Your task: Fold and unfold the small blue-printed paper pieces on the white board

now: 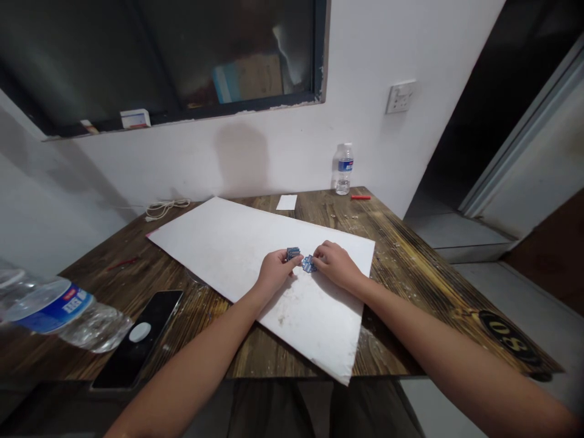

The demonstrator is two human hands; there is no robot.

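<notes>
Bare forearms (196, 365) reach over the bench (401, 304) to a white board (314, 322).
Left hand (274, 272) and right hand (334, 264) curl close together, fingertips on two small blue pieces (293, 253) mid-board; grip firmness unclear.

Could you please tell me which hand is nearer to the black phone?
Left. The left hand is over the white board, to the right of the black phone; the right hand lies farther right, beyond the left hand.

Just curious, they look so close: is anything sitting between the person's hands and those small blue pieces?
Nothing visible does. The left hand and right hand appear to touch the small blue pieces, which lie on the white board.
</notes>
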